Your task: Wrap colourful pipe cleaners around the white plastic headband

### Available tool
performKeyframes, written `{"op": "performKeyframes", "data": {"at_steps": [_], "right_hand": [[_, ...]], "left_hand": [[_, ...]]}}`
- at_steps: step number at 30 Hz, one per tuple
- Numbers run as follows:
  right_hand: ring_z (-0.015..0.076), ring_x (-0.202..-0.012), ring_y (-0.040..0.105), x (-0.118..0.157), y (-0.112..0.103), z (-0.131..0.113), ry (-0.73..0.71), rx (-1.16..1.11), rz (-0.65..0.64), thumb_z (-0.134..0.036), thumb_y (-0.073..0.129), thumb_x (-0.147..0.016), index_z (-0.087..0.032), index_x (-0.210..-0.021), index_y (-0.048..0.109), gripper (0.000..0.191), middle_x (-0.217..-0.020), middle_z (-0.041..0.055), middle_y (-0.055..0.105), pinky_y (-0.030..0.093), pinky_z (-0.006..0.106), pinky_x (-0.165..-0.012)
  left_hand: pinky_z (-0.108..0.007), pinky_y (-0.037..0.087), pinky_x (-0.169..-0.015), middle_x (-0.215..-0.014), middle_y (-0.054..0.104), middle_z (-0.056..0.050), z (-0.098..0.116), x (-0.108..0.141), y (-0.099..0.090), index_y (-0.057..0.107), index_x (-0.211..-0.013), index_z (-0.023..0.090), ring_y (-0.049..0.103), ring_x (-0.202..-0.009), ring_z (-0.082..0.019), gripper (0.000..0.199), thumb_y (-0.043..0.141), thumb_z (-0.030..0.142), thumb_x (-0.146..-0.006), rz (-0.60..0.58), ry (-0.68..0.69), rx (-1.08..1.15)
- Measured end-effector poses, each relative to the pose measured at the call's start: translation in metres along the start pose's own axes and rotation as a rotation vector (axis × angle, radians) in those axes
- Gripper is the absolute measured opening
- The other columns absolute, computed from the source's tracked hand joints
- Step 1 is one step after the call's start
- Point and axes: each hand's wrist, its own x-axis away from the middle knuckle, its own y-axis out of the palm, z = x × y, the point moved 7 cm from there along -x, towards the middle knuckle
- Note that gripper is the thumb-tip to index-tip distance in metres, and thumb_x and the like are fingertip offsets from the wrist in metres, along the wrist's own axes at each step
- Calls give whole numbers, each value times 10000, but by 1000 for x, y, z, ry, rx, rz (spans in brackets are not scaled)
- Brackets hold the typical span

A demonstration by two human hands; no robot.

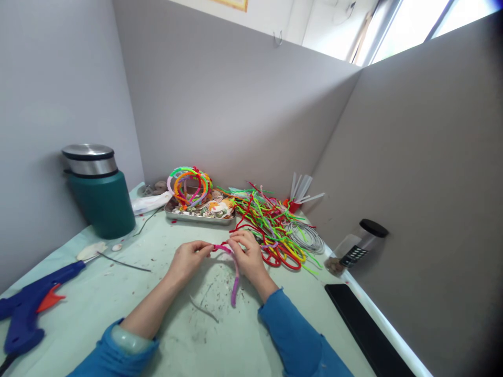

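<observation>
My left hand (pixel 192 257) pinches one end of a pink and purple pipe cleaner (pixel 236 285) above the middle of the table. With closed fingers, my right hand (pixel 248 252) grips the same strand a little to the right. A short red stretch shows between the two hands, and the purple tail hangs below my right hand. How the red and pink parts join is too small to make out. Beyond my right hand lies a tangled pile of red, green and yellow pipe cleaners (pixel 261 209).
Behind my hands stands a metal tray (pixel 200 219) with small pieces and colourful pipe-cleaner rings (pixel 190 186). A blue glue gun (pixel 29 303) and green flask (pixel 100 204) are at left. At right are a clear jar (pixel 353 248), a black strip (pixel 365 330) and coiled grey wire (pixel 308 238).
</observation>
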Motion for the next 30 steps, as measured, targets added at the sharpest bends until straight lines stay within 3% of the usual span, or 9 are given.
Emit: {"op": "performKeyframes", "data": {"at_steps": [3,8,17,23,30], "right_hand": [[176,-891,505,2,2,-11,-74,55,-40,-220,523,-827,-189,-797,663,146,-905,63,587,378,342,-820],[188,-918,477,4,5,-19,-130,187,-90,-229,535,-822,-205,-823,667,134,-949,59,571,353,366,-828],[240,-1039,406,9,14,-41,-297,413,-173,-315,595,-778,-229,-876,655,143,-1065,66,547,246,451,-928],[244,-1034,388,12,23,-45,-343,486,-277,-391,646,-724,-217,-865,641,224,-1022,66,549,203,476,-954],[237,-1028,379,13,26,-40,-345,534,-259,-329,613,-758,-215,-849,640,149,-1036,67,533,207,481,-944]], "left_hand": [[-220,194,-398,-388,494,39,-1,0,-6,679,-762,158,374,-375,-103,333,615,457,-630,54,-36,53],[-211,191,-392,-363,443,67,-2,-2,-4,654,-738,152,326,-339,-76,319,600,451,-643,31,-41,112],[-205,219,-356,-528,571,50,-9,-2,-5,613,-802,150,318,-325,-46,347,638,433,-603,75,-109,203],[-190,176,-326,-427,435,91,-6,1,2,607,-845,126,254,-307,-28,412,654,442,-585,-2,-131,312],[-175,145,-315,-361,287,120,-3,3,7,600,-925,80,185,-314,-21,422,651,341,-597,-76,-155,460]]}}
